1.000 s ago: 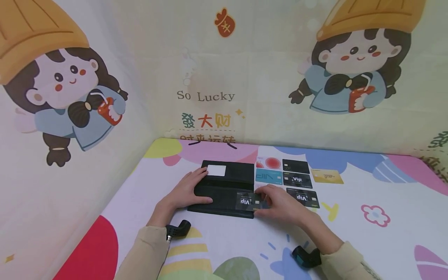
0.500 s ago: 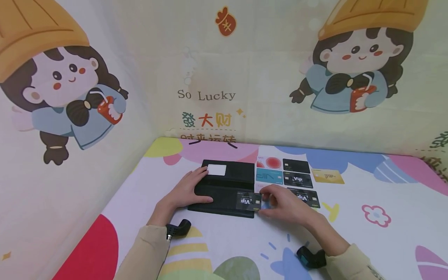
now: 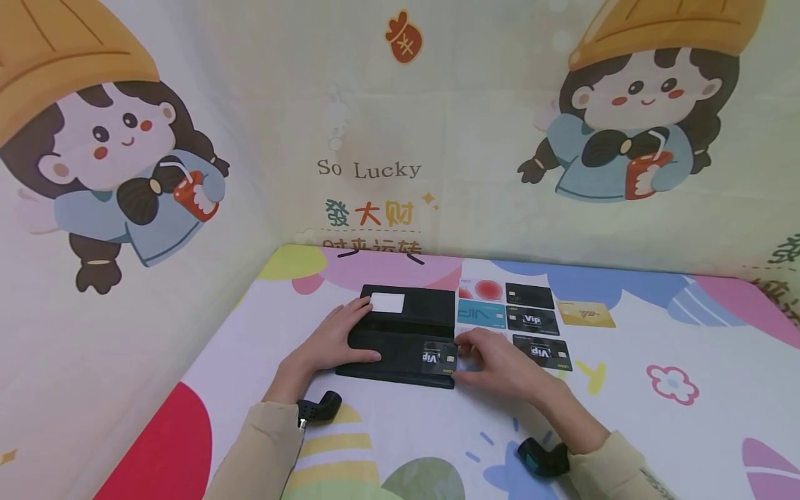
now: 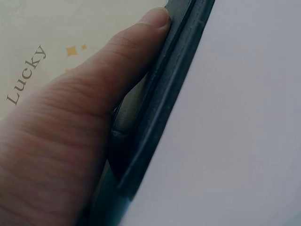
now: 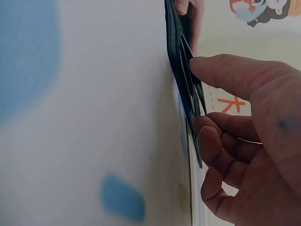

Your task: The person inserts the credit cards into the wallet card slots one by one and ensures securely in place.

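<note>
A long black wallet (image 3: 400, 323) lies unfolded on the table, with a white rectangle (image 3: 387, 303) on its upper half. My left hand (image 3: 331, 339) rests spread over the wallet's left side. In the left wrist view, its thumb (image 4: 127, 52) lies along the wallet's edge (image 4: 155, 99). A black Vip card (image 3: 439, 357) sits at the right end of the lower half, its right edge near the wallet's side. My right hand (image 3: 500, 361) holds that edge between thumb and curled forefinger. The right wrist view shows the thumb (image 5: 225, 70) against the layered dark edges.
Right of the wallet lie a red-and-white card (image 3: 487, 289), a teal card (image 3: 481, 314), several black cards (image 3: 541, 353) and a gold card (image 3: 586, 314). Another pale card is partly hidden by my right hand. A printed cloth wall (image 3: 375, 125) stands behind the table.
The Vip card has slid left, further over the wallet. My right hand first drew back slightly to the right, then moved left with the card. The left hand stays in place.
</note>
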Motion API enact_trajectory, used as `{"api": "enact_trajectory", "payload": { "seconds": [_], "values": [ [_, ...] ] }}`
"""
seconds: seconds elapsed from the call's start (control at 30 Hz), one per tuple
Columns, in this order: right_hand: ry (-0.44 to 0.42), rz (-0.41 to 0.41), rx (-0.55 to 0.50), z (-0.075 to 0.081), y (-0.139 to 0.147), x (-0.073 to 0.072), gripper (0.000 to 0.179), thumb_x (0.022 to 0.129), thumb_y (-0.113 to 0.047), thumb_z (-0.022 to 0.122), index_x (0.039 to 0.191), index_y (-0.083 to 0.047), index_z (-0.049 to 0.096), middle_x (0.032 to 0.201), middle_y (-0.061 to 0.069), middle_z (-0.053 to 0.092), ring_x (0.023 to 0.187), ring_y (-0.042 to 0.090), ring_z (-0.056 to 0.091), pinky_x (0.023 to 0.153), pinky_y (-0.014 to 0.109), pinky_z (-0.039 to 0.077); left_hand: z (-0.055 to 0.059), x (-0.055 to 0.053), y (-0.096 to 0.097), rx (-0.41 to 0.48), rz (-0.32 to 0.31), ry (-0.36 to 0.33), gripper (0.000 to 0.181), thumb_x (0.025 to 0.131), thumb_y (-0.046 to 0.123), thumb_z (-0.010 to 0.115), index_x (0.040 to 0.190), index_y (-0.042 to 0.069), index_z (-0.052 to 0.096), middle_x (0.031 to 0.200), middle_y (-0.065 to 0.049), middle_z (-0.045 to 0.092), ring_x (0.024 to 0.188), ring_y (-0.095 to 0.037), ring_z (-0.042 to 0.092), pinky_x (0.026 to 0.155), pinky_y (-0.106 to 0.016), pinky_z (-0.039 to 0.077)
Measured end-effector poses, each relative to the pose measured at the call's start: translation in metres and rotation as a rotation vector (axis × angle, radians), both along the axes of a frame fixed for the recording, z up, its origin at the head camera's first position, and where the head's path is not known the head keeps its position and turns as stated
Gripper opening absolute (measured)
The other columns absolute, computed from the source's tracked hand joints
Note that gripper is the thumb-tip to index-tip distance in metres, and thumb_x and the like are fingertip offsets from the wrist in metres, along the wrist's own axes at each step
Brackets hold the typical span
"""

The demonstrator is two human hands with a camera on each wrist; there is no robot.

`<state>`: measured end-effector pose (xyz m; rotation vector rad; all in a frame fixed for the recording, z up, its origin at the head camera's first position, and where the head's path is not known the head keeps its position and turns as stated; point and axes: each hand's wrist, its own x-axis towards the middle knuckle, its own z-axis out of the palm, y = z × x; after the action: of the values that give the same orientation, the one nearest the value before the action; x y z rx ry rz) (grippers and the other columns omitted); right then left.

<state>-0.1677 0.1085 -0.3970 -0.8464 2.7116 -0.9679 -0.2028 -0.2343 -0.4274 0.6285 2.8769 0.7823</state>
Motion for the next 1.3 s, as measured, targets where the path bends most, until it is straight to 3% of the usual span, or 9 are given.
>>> {"api": "enact_trajectory", "payload": {
  "seconds": [0.6,1.3],
  "values": [
    [-0.015,-0.022,0.029,-0.002,-0.018,-0.001,0.048,0.083,-0.026,0.084,0.123,-0.004,0.066,0.096,-0.003,0.059,0.085,0.014,0.054,0.073,0.026,0.054,0.004,0.0,0.003,-0.001,-0.023,0.007,0.102,0.079,0.058,0.079,0.156,0.006,0.037,0.165,-0.009,0.026,0.15,-0.031,0.022,0.122,-0.053,0.015],
    [0.053,-0.019,0.083,-0.003,-0.039,-0.003,0.048,0.083,-0.028,0.084,0.123,-0.006,0.068,0.092,-0.006,0.056,0.085,0.014,0.054,0.077,0.03,0.055,0.005,0.002,0.002,-0.009,-0.008,-0.002,0.103,0.078,0.059,0.079,0.157,0.007,0.037,0.165,-0.009,0.026,0.15,-0.032,0.022,0.121,-0.055,0.017]
  ]
}}
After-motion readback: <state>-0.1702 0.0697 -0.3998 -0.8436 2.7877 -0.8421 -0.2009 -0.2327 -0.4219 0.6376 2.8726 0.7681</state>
